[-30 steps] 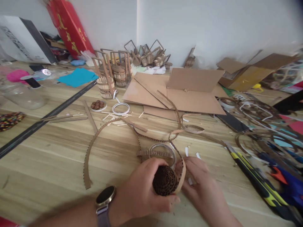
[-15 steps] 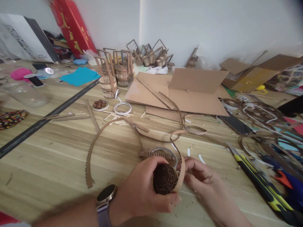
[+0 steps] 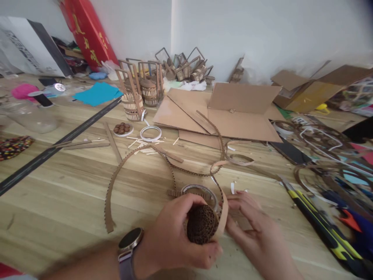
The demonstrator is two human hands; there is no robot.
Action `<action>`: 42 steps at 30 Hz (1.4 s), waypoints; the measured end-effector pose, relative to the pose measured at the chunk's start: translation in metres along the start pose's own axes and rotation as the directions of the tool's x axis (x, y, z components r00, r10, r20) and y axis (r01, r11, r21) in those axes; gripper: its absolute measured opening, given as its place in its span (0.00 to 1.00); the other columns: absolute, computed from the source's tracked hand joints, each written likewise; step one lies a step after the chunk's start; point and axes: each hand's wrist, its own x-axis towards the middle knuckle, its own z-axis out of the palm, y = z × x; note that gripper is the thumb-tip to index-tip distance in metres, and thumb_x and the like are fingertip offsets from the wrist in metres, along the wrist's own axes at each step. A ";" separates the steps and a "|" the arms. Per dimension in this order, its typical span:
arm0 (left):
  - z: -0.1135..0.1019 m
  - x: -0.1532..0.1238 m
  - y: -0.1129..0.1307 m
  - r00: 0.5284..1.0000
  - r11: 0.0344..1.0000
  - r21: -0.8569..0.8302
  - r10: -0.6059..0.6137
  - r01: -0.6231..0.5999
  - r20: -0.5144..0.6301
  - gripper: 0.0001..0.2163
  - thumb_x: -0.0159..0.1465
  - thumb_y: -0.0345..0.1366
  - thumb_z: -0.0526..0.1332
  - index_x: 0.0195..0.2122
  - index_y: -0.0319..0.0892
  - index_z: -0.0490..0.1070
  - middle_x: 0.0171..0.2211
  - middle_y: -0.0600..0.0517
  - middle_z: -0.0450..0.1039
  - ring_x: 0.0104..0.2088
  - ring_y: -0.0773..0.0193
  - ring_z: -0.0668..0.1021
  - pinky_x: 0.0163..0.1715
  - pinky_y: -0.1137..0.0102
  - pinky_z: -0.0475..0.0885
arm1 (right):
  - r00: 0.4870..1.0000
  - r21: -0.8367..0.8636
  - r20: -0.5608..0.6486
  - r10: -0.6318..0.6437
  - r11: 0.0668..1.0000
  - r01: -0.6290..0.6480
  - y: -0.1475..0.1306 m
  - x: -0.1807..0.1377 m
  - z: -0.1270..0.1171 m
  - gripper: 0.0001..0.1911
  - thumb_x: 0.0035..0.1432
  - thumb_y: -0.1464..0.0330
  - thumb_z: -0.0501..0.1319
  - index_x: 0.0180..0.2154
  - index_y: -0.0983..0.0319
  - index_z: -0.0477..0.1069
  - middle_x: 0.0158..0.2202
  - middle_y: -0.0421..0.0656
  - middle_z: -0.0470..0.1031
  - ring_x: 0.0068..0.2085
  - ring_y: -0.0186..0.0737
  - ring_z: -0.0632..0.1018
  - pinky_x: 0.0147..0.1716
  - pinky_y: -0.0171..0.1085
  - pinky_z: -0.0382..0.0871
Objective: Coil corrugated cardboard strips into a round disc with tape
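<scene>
My left hand [image 3: 175,237], with a watch on its wrist, is wrapped round a tight roll of corrugated cardboard [image 3: 201,224] whose dark honeycomb end faces me. My right hand [image 3: 253,229] presses a loose cardboard strip [image 3: 223,216] against the roll's right side, fingers closed on it. The strip runs away from the roll in long curves [image 3: 116,175] over the wooden table [image 3: 58,194]. A roll of clear tape [image 3: 201,191] lies just behind the cardboard roll.
Flat cardboard sheets [image 3: 233,116] lie beyond the strip, with small cardboard baskets [image 3: 140,93] behind. A yellow-black utility knife [image 3: 317,221] and tangled strips sit at right. A long black ruler [image 3: 58,144], a blue sheet [image 3: 97,94] and a white ring [image 3: 150,133] lie left.
The right hand's fingers have shifted along the strip at the roll's side, pressing it closer. The left hand keeps its hold on the roll, which has turned slightly.
</scene>
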 end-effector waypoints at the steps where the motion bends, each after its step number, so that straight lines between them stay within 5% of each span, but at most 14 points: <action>1: 0.000 0.000 -0.001 1.000 1.000 -0.010 0.011 -0.011 -0.001 0.21 0.44 0.38 0.70 0.39 0.42 0.71 0.32 0.53 0.73 0.31 0.61 0.73 0.36 0.68 0.72 | 0.999 0.041 0.011 0.049 0.998 -0.049 0.000 -0.001 0.001 0.04 0.52 0.70 0.61 0.26 0.58 0.72 0.28 0.41 0.78 0.33 0.44 0.77 0.38 0.41 0.69; 4: 0.001 -0.001 -0.002 0.999 0.999 -0.032 0.042 -0.042 -0.009 0.21 0.45 0.39 0.71 0.40 0.43 0.71 0.32 0.54 0.72 0.31 0.62 0.73 0.35 0.70 0.71 | 0.961 0.270 0.094 0.261 0.922 -0.276 0.005 -0.007 0.007 0.05 0.54 0.66 0.60 0.28 0.59 0.72 0.29 0.42 0.77 0.32 0.42 0.76 0.33 0.38 0.69; 8: 0.001 -0.002 -0.003 0.998 0.998 -0.017 0.054 -0.054 -0.024 0.21 0.45 0.40 0.71 0.40 0.43 0.71 0.32 0.54 0.72 0.31 0.62 0.73 0.35 0.69 0.70 | 0.872 0.540 0.202 0.445 0.692 -0.478 0.015 -0.014 0.015 0.07 0.52 0.63 0.66 0.28 0.60 0.74 0.28 0.41 0.75 0.30 0.39 0.73 0.30 0.35 0.67; 12: -0.003 0.002 -0.008 0.998 1.000 0.001 0.027 -0.027 -0.061 0.20 0.46 0.39 0.70 0.40 0.42 0.71 0.32 0.53 0.73 0.32 0.60 0.74 0.35 0.68 0.69 | 0.852 0.787 0.137 0.506 0.467 -0.404 0.023 -0.007 0.003 0.12 0.46 0.59 0.72 0.26 0.59 0.75 0.27 0.40 0.74 0.34 0.38 0.73 0.36 0.34 0.68; 18: -0.007 0.010 -0.017 0.999 0.999 -0.017 0.048 -0.048 -0.005 0.26 0.49 0.41 0.72 0.48 0.42 0.70 0.42 0.49 0.76 0.41 0.55 0.77 0.41 0.66 0.70 | 0.795 0.840 0.102 0.597 0.377 -0.391 0.021 0.005 -0.008 0.14 0.35 0.60 0.78 0.23 0.57 0.78 0.35 0.40 0.76 0.44 0.41 0.73 0.49 0.37 0.66; 23: -0.007 0.010 -0.018 0.979 0.975 0.086 0.204 -0.203 0.008 0.27 0.53 0.42 0.73 0.51 0.42 0.67 0.48 0.47 0.75 0.47 0.54 0.76 0.47 0.65 0.68 | 0.730 0.808 0.140 0.669 0.349 -0.474 0.020 -0.002 0.004 0.17 0.28 0.57 0.79 0.25 0.55 0.81 0.37 0.42 0.77 0.44 0.43 0.72 0.47 0.38 0.65; 29: -0.006 0.008 -0.015 0.933 0.922 0.164 0.359 -0.351 -0.020 0.23 0.60 0.53 0.66 0.48 0.42 0.67 0.45 0.46 0.73 0.45 0.55 0.75 0.44 0.66 0.70 | 0.795 0.689 0.305 0.524 0.455 -0.564 0.016 -0.007 0.002 0.13 0.43 0.56 0.74 0.29 0.55 0.80 0.31 0.39 0.74 0.36 0.39 0.71 0.37 0.36 0.65; 33: -0.007 0.006 -0.012 0.897 0.881 0.187 0.442 -0.434 -0.004 0.25 0.61 0.57 0.62 0.50 0.43 0.66 0.45 0.46 0.73 0.45 0.56 0.75 0.46 0.64 0.69 | 0.794 0.659 0.383 0.472 0.463 -0.593 0.000 -0.005 0.003 0.13 0.44 0.57 0.74 0.27 0.58 0.78 0.26 0.38 0.73 0.31 0.35 0.70 0.33 0.33 0.63; 37: -0.006 0.006 -0.010 0.854 0.827 0.226 0.516 -0.515 0.060 0.26 0.63 0.57 0.59 0.52 0.42 0.65 0.45 0.46 0.75 0.45 0.56 0.75 0.47 0.63 0.68 | 0.801 0.693 0.338 0.495 0.445 -0.567 -0.014 -0.004 0.009 0.15 0.44 0.57 0.74 0.29 0.59 0.76 0.26 0.38 0.74 0.29 0.34 0.71 0.32 0.32 0.66; 42: -0.003 0.006 -0.011 0.816 0.773 0.263 0.554 -0.577 0.162 0.23 0.64 0.52 0.62 0.53 0.41 0.64 0.47 0.44 0.76 0.47 0.55 0.76 0.50 0.63 0.68 | 0.831 0.674 0.235 0.504 0.532 -0.513 -0.010 -0.005 0.016 0.16 0.46 0.55 0.73 0.30 0.59 0.75 0.28 0.38 0.74 0.30 0.34 0.72 0.30 0.31 0.67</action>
